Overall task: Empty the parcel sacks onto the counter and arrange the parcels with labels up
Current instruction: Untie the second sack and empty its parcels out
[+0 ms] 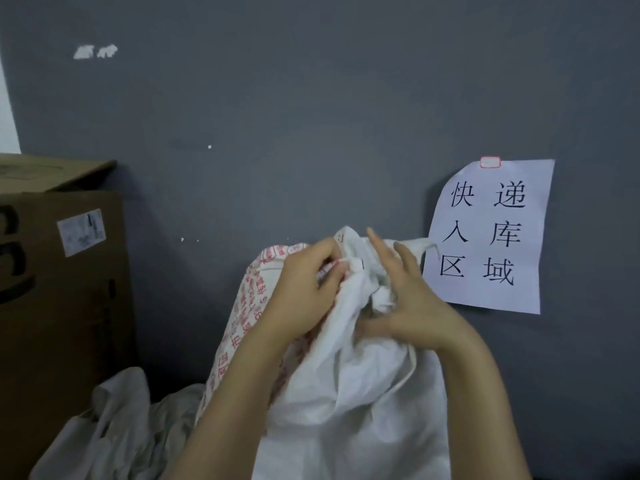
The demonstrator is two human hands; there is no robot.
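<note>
A full white woven parcel sack (363, 403) with red printing down its left side stands upright against the grey wall, its neck bunched and tied. My left hand (301, 289) grips the gathered neck fabric on the left. My right hand (412, 299) works at the knot (381, 296) of the neck, thumb pressed against it and forefinger raised, the other fingers extended. A white tie cord (412, 365) loops down the sack's right side. The parcels inside are hidden.
A large brown cardboard box (62, 306) with a shipping label (81, 232) stands at the left. Crumpled pale sacks (114, 427) lie at the lower left. A white paper sign (488, 237) with black characters is taped to the wall on the right.
</note>
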